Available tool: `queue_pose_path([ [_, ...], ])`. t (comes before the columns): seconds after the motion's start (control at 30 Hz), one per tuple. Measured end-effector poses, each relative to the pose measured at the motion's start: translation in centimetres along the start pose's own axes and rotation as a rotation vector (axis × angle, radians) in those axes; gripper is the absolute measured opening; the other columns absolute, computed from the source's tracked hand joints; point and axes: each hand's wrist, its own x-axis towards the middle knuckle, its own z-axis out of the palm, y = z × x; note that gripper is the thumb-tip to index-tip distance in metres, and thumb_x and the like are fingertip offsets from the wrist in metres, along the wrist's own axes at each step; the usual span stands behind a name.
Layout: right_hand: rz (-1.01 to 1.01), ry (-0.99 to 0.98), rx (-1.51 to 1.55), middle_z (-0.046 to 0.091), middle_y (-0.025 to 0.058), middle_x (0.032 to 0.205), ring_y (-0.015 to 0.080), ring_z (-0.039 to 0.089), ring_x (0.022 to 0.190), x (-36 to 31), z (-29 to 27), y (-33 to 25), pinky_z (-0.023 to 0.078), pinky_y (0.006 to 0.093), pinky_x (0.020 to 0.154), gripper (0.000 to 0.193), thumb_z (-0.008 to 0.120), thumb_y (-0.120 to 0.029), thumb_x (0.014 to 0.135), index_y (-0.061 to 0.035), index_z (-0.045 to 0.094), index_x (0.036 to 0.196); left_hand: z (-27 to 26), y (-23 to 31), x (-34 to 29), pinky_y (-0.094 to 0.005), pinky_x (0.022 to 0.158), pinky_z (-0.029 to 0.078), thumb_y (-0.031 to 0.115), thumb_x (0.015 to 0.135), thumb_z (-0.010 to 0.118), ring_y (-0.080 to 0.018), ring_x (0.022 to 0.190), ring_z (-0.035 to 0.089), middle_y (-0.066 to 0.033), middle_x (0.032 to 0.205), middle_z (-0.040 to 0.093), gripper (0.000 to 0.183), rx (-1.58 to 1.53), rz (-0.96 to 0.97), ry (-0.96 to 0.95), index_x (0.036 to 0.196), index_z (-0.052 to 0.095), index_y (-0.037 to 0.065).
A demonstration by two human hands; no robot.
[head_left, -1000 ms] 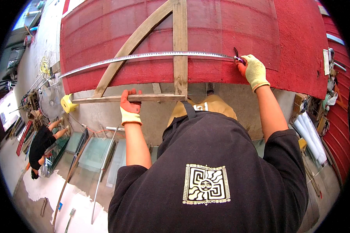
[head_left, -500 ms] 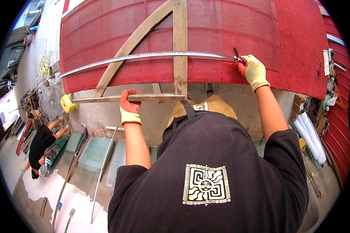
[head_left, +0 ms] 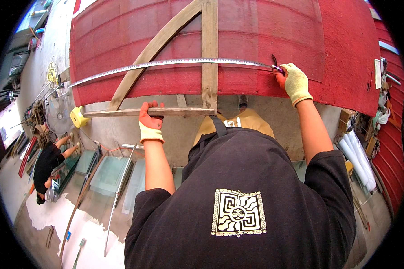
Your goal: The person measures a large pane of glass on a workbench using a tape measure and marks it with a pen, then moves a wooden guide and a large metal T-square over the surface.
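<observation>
My left hand point(head_left: 151, 122), in a yellow glove with a red-orange coated palm, grips the near crossbar point(head_left: 184, 111) of a wooden square point(head_left: 209, 76) with a slanted brace. The square lies over the front edge of a red-covered table point(head_left: 350, 67). Across it stretches a long tape measure point(head_left: 175, 61), from the table's left side to my right hand point(head_left: 293, 83). That hand, gloved alike, is closed at the tape's right end, where a small dark purplish piece point(head_left: 278, 69) with a black loop shows. My fingers partly hide it.
A clear sheet point(head_left: 292, 36) appears to lie on the table. Beyond the crossbar's left end is a yellow rounded object point(head_left: 79, 117). Glass panes point(head_left: 107, 172) lie behind me at left, where another person point(head_left: 47, 166) bends over. White rolls point(head_left: 358, 159) stand at right.
Both hands keep their hold, and the tape and square stay in place. The whole view has shifted very slightly.
</observation>
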Motion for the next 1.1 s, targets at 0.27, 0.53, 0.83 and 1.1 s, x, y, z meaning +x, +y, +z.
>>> queue_pose_path([
  [0.27, -0.009, 0.014, -0.006, 0.073, 0.0116, 0.107, 0.0354, 0.073, 0.099, -0.2, 0.3, 0.2, 0.059, 0.046, 0.085, 0.032, 0.075, -0.036, 0.093, -0.012, 0.078, 0.114, 0.4, 0.1, -0.1, -0.0601, 0.105, 0.056, 0.019, 0.099, 0.072, -0.0253, 0.109, 0.065, -0.0089, 0.107, 0.066, 0.015, 0.019, -0.01, 0.0, 0.102, 0.065, 0.006],
  [0.53, -0.04, -0.013, -0.018, 0.073, 0.0126, 0.109, 0.037, 0.073, 0.102, 0.4, -1.1, -2.1, 0.059, 0.0482, 0.086, 0.03, 0.073, -0.032, 0.096, -0.0131, 0.077, 0.118, -3.1, 0.9, 2.0, -0.05, 0.094, 0.057, 0.049, 0.095, 0.078, -0.0315, 0.098, 0.068, -0.0101, 0.102, 0.073, 0.05, 0.07, 0.071, 0.057, 0.111, 0.068, 0.002],
  [0.83, 0.024, -0.055, -0.005, 0.073, 0.0124, 0.108, 0.034, 0.074, 0.097, 0.4, -1.0, -3.9, 0.058, 0.0429, 0.085, 0.03, 0.074, -0.03, 0.097, -0.009, 0.077, 0.118, 3.9, 8.3, -9.0, -0.0535, 0.127, 0.027, 0.037, 0.09, 0.079, -0.037, 0.153, 0.036, -0.018, 0.163, 0.04, 0.086, 2.258, 1.106, -0.169, 0.163, 0.038, 0.015],
  [1.1, -0.018, -0.029, 0.023, 0.073, 0.0125, 0.106, 0.0348, 0.073, 0.097, 0.6, -0.6, -3.7, 0.057, 0.0438, 0.085, 0.031, 0.07, -0.034, 0.099, -0.0093, 0.075, 0.118, 6.6, 10.7, -8.3, -0.0595, 0.126, 0.029, 0.039, 0.086, 0.082, -0.0452, 0.156, 0.031, -0.0226, 0.166, 0.036, 0.1, 2.488, 0.788, -0.742, 0.168, 0.029, 0.017],
])
